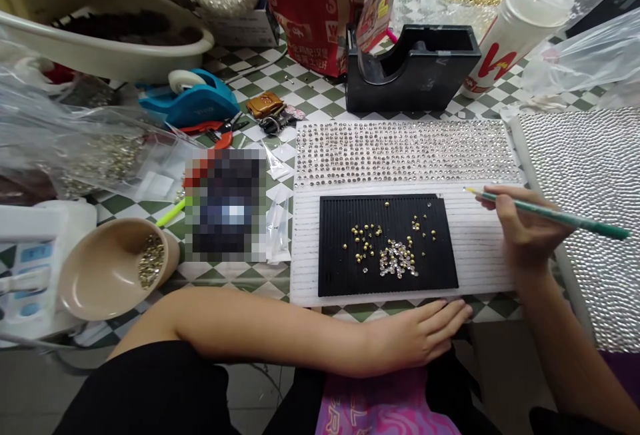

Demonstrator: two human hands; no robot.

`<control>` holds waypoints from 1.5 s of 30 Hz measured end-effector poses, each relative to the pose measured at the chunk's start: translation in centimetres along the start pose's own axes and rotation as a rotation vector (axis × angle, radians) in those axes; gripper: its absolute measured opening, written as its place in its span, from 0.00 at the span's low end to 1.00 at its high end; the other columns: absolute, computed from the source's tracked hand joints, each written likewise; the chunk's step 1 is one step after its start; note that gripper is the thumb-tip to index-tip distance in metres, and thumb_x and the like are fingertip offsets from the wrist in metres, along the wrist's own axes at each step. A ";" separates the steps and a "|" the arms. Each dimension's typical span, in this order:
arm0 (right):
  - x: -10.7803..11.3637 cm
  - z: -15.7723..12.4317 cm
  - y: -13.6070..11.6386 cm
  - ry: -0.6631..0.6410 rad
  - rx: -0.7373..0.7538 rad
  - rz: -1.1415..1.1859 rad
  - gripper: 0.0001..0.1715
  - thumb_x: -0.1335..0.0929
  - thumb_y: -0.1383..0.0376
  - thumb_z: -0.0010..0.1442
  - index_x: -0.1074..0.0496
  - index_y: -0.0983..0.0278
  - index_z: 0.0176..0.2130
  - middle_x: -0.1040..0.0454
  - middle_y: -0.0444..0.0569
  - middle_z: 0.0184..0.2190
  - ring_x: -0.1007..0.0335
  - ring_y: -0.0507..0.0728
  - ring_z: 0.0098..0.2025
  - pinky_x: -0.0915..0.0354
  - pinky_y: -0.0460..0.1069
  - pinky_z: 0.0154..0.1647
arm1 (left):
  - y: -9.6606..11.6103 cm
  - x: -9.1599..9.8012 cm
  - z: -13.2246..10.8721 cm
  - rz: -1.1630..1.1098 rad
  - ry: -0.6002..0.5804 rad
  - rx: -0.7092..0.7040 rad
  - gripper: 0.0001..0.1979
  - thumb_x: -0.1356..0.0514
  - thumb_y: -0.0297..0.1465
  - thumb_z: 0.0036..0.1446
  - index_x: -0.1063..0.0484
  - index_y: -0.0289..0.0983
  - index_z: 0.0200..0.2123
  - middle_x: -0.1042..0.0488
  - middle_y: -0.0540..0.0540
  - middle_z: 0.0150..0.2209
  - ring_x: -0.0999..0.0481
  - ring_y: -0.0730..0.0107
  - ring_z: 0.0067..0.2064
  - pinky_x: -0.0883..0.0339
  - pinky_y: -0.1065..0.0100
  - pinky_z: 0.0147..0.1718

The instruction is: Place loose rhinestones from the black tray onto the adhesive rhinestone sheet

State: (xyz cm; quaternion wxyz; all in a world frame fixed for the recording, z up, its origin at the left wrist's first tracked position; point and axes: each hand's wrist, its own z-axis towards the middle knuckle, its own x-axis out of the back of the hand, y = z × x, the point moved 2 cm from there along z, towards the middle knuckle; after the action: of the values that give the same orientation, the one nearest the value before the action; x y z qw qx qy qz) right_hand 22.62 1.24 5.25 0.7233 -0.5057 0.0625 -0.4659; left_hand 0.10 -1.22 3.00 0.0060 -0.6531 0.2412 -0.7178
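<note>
My right hand grips a thin green pencil with a pale yellow tip. The tip points left, over the white ridged foam board, close below rows of small rhinestones. Whether a stone sticks to the tip is too small to tell. A black ridged tray lies on the board, holding a cluster of clear rhinestones and scattered gold-backed ones. Along the table's front edge, below the tray, my left hand lies flat with its fingers stretched out, holding nothing.
On the right lies a panel covered in silvery stones. Behind the board stand a black tape dispenser, a paper cup and a red bag. Leftward are a blue tape dispenser, orange-handled pliers and a beige bowl.
</note>
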 end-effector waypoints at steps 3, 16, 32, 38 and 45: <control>0.1 1.7 1.7 -0.044 0.010 -0.060 0.07 0.30 0.68 0.58 0.20 0.64 0.37 0.19 0.50 0.33 0.22 0.57 0.32 0.25 0.55 0.37 | 0.1 0.1 0.1 0.086 -0.080 -0.055 0.29 0.64 0.27 0.64 0.50 0.32 0.67 0.51 0.35 0.71 0.46 0.62 0.71 0.47 0.61 0.70; 0.2 2.2 2.2 -0.103 0.058 -0.214 0.07 0.31 0.68 0.58 0.21 0.65 0.36 0.20 0.50 0.30 0.22 0.57 0.32 0.26 0.55 0.39 | -0.1 0.3 0.2 0.047 -0.105 -0.060 0.29 0.66 0.27 0.64 0.50 0.30 0.67 0.53 0.36 0.72 0.49 0.63 0.71 0.49 0.63 0.70; 0.0 2.2 2.4 -0.086 0.025 -0.096 0.07 0.30 0.69 0.58 0.21 0.65 0.38 0.20 0.51 0.33 0.22 0.57 0.32 0.25 0.55 0.36 | 0.0 -0.2 0.1 -0.052 0.051 0.042 0.26 0.60 0.30 0.66 0.41 0.33 0.64 0.44 0.41 0.70 0.42 0.66 0.69 0.45 0.65 0.68; -0.1 2.4 2.4 -0.125 0.023 -0.147 0.07 0.30 0.68 0.60 0.21 0.64 0.39 0.21 0.49 0.32 0.22 0.58 0.33 0.26 0.56 0.37 | 0.0 -0.1 0.1 -0.046 0.032 0.041 0.27 0.60 0.30 0.66 0.44 0.31 0.65 0.46 0.41 0.70 0.43 0.66 0.70 0.45 0.66 0.68; -0.2 2.4 2.5 -0.102 0.001 -0.150 0.07 0.31 0.66 0.61 0.21 0.59 0.40 0.21 0.47 0.34 0.22 0.59 0.34 0.26 0.56 0.38 | 0.0 -0.2 0.2 -0.067 0.078 0.073 0.26 0.58 0.30 0.66 0.40 0.33 0.64 0.43 0.42 0.69 0.41 0.67 0.69 0.44 0.66 0.68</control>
State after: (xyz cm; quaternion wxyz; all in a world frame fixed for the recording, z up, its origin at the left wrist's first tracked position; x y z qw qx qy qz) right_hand 25.40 3.11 4.39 0.6887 -0.5319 -0.0128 -0.4925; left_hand 0.28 -1.24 2.82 -0.0038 -0.6318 0.1929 -0.7507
